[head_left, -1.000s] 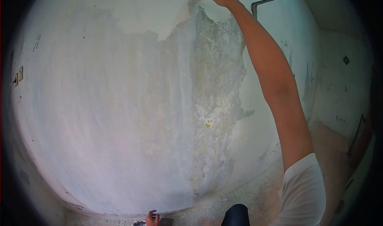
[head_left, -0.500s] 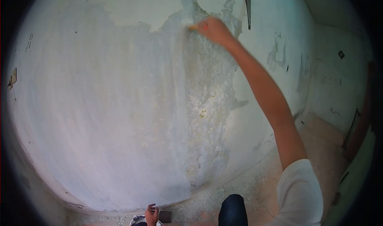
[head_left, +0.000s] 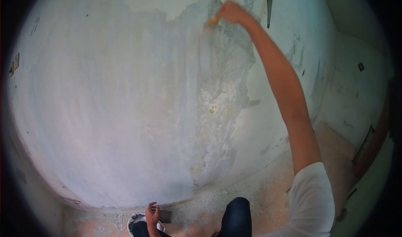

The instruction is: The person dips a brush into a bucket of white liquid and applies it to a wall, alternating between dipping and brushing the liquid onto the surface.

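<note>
Right hand [head_left: 232, 12], near twelve o'clock, grips orange-handled tool [head_left: 213, 21] (tip blurred); left hand [head_left: 152, 215], seven o'clock, fingers parted near bucket [head_left: 130, 223].

Yellow-orange-handled brush [head_left: 213, 21] — motion-blurred, tip slanting down-left — high up at the patchy grey, partly flaked wall [head_left: 125, 94].

Right hand [head_left: 232, 12] with orange-handled brush [head_left: 213, 21] at patchy wall [head_left: 125, 90], left hand [head_left: 152, 214] near bucket [head_left: 130, 223].

Right hand [head_left: 231, 12] high, left hand [head_left: 152, 215] low
</note>
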Motion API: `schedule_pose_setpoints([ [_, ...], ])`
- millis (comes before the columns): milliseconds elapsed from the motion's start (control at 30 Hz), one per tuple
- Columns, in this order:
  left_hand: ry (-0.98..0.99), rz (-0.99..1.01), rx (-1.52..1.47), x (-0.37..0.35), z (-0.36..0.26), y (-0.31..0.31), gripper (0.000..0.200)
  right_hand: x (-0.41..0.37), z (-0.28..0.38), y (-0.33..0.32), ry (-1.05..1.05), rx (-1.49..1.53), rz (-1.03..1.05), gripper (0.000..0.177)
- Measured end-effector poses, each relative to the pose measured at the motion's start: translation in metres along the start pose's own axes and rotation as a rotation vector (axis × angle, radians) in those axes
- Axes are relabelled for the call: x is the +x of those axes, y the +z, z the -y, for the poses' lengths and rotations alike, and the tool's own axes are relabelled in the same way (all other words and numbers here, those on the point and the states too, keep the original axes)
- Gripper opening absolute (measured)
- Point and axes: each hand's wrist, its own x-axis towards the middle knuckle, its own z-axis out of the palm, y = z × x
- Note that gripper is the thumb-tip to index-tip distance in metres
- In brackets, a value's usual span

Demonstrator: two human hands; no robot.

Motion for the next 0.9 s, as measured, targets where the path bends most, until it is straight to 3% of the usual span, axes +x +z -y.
schedule_pose_setpoints([
  [67,-0.011,0.003,-0.018,-0.002,-0.006,-0.003,0.04,0.029,-0.009,-0.017,-0.059,-0.003,-0.339,0.03],
  [100,-0.015,0.0,-0.015,-0.002,-0.008,-0.003,0.039,0.042,-0.015,-0.018,-0.053,-0.002,-0.33,0.03],
  [167,-0.027,0.004,-0.013,-0.002,-0.008,-0.005,0.038,0.056,-0.021,-0.014,0.045,0.035,-0.65,0.031],
  [200,-0.023,0.004,-0.009,-0.002,-0.008,-0.006,0.038,0.042,-0.014,-0.007,0.049,0.032,-0.64,0.031],
  [267,0.021,0.01,0.034,-0.004,-0.009,-0.007,0.037,-0.018,0.017,0.015,0.109,0.091,-0.37,0.038],
  [367,0.018,0.039,0.012,-0.006,-0.011,-0.009,0.038,-0.119,0.031,0.109,-0.005,0.155,-0.329,0.025],
  [467,0.01,0.05,-0.025,-0.009,-0.013,-0.008,0.038,-0.238,0.05,0.155,0.089,0.224,-0.034,0.022],
  [500,0.005,0.062,0.004,-0.01,-0.018,-0.01,0.037,-0.273,0.053,0.169,0.074,0.241,0.011,0.035],
  [567,0.005,0.095,0.013,-0.011,-0.025,-0.012,0.037,-0.315,0.048,0.192,0.054,0.206,0.224,0.028],
  [667,0.017,0.113,0.016,-0.007,-0.019,-0.005,0.036,-0.299,0.034,0.192,0.145,0.172,0.412,0.025],
  [733,0.042,0.093,0.004,-0.01,-0.02,-0.003,0.035,-0.237,0.037,0.155,0.185,0.162,0.386,0.026],
  [900,0.037,0.05,-0.043,-0.015,-0.03,0.0,0.036,-0.054,-0.002,0.058,-0.023,0.111,0.038,0.031],
])
